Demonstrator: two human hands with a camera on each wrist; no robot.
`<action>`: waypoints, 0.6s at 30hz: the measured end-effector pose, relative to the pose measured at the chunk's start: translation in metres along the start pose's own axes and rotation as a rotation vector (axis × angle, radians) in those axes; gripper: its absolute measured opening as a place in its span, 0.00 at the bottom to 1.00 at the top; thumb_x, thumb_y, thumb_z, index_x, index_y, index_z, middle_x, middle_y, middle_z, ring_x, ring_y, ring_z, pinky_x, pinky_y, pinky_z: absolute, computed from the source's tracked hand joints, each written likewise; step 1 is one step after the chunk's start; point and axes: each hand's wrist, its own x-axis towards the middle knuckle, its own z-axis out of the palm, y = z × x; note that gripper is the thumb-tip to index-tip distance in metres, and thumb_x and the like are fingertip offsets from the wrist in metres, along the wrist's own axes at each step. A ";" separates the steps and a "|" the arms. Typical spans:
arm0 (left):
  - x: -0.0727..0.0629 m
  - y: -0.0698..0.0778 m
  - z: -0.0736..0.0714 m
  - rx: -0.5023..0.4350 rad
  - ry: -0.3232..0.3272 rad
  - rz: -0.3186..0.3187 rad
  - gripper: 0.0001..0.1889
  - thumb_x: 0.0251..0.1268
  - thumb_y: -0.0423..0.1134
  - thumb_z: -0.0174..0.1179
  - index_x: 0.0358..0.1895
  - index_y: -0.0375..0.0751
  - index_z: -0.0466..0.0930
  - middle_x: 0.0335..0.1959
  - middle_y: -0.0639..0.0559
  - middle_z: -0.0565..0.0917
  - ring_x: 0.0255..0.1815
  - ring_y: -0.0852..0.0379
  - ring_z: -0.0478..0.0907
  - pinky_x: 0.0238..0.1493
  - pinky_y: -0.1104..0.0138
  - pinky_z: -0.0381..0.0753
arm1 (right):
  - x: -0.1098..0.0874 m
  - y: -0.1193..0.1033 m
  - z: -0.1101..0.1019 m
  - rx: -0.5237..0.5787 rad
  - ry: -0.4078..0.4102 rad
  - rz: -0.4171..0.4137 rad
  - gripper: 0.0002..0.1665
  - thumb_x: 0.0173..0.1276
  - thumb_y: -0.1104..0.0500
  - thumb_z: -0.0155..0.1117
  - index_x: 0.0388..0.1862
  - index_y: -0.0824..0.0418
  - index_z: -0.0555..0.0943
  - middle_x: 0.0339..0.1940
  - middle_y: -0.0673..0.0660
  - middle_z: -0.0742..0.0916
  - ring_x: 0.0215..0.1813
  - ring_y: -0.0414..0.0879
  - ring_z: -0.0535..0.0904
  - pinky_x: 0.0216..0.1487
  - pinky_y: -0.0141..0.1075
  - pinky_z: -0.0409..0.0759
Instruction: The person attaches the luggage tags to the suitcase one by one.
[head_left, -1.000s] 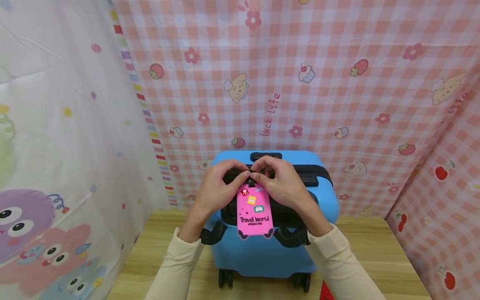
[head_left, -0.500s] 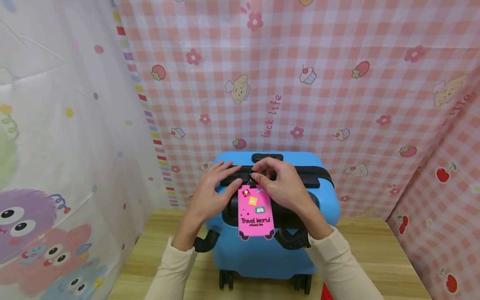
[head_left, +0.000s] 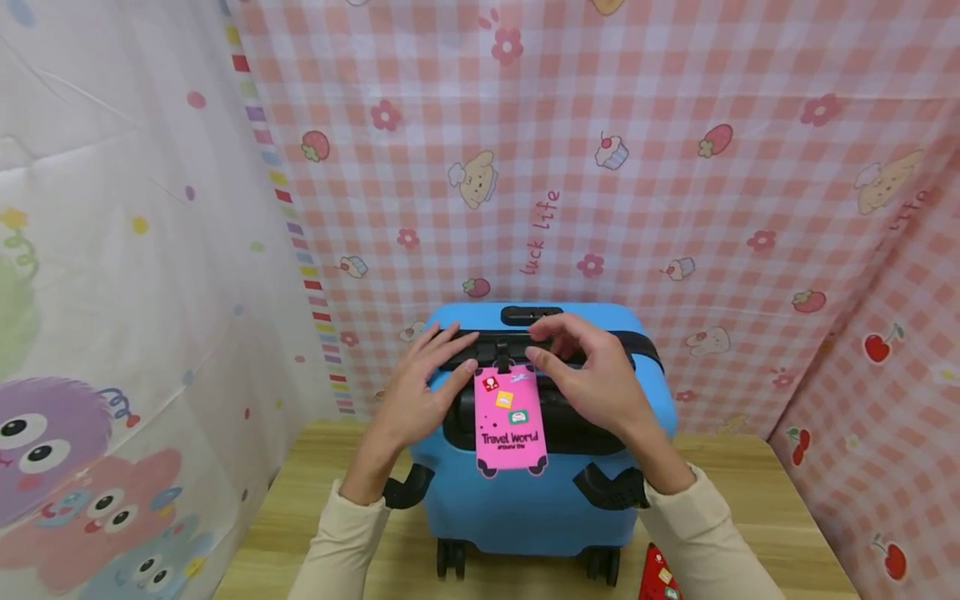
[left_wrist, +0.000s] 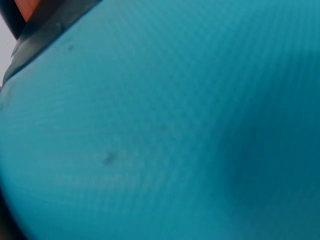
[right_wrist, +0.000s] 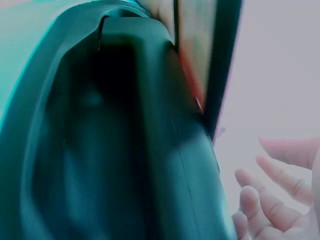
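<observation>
A pink luggage tag (head_left: 512, 429) printed "Travel World" hangs by a black strap (head_left: 502, 354) from the top of a blue suitcase (head_left: 525, 517). My left hand (head_left: 423, 387) lies with spread fingers at the suitcase's upper left, its thumb tip right at the tag's upper left corner. To the right of the strap is my right hand (head_left: 588, 367), thumb and fingers loosely bent and nothing between them. The right wrist view shows this hand's fingers (right_wrist: 270, 200) apart, beside the black carry handle (right_wrist: 165, 115). Only blue suitcase shell (left_wrist: 160, 120) fills most of the left wrist view.
A red tag (head_left: 658, 575) lies on the wooden table (head_left: 750, 492) by my right sleeve. Black caster wheels (head_left: 602, 565) stick out below the suitcase. A pink checked curtain (head_left: 570, 150) hangs behind, and a white patterned one (head_left: 150, 275) at the left.
Both hands were pinching the strap above the pink tag. The left let go first and moved left; the right then let go and drew away right. The tag stays hanging.
</observation>
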 end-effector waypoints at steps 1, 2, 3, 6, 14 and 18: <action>0.000 0.000 0.000 0.004 0.004 0.001 0.24 0.74 0.55 0.53 0.69 0.56 0.74 0.76 0.50 0.64 0.81 0.47 0.49 0.74 0.38 0.46 | -0.003 0.002 -0.004 -0.005 0.017 -0.011 0.14 0.68 0.61 0.67 0.52 0.62 0.81 0.42 0.54 0.84 0.37 0.44 0.75 0.39 0.37 0.75; 0.000 0.000 0.000 0.007 0.006 0.002 0.24 0.74 0.55 0.53 0.69 0.56 0.74 0.76 0.50 0.65 0.81 0.47 0.49 0.74 0.38 0.46 | -0.006 0.004 -0.008 -0.006 0.035 -0.025 0.15 0.67 0.63 0.68 0.52 0.63 0.82 0.43 0.55 0.84 0.38 0.44 0.74 0.41 0.37 0.75; 0.000 0.000 0.001 0.012 0.007 0.002 0.24 0.74 0.55 0.53 0.69 0.56 0.74 0.76 0.50 0.65 0.80 0.47 0.49 0.74 0.38 0.46 | -0.010 0.007 -0.011 -0.009 0.057 -0.039 0.14 0.67 0.64 0.68 0.51 0.63 0.82 0.44 0.56 0.84 0.39 0.44 0.74 0.42 0.36 0.74; 0.001 -0.001 0.000 0.021 0.003 -0.001 0.24 0.74 0.56 0.52 0.69 0.57 0.74 0.76 0.52 0.64 0.81 0.47 0.49 0.74 0.38 0.47 | -0.019 0.015 -0.021 0.012 0.118 -0.083 0.14 0.64 0.69 0.68 0.50 0.66 0.82 0.44 0.58 0.83 0.40 0.44 0.72 0.45 0.33 0.71; 0.004 -0.004 0.000 0.036 0.003 -0.007 0.24 0.73 0.57 0.52 0.68 0.58 0.74 0.76 0.54 0.65 0.80 0.47 0.49 0.74 0.39 0.47 | -0.045 0.037 -0.043 0.101 0.240 -0.158 0.17 0.63 0.77 0.63 0.51 0.71 0.80 0.48 0.52 0.80 0.45 0.44 0.71 0.46 0.27 0.70; 0.004 -0.004 0.000 0.029 -0.005 -0.007 0.24 0.73 0.58 0.52 0.68 0.58 0.74 0.76 0.54 0.65 0.80 0.48 0.49 0.75 0.39 0.47 | -0.063 0.056 -0.053 0.132 0.313 -0.126 0.16 0.64 0.79 0.60 0.51 0.76 0.78 0.45 0.51 0.79 0.43 0.41 0.72 0.43 0.25 0.72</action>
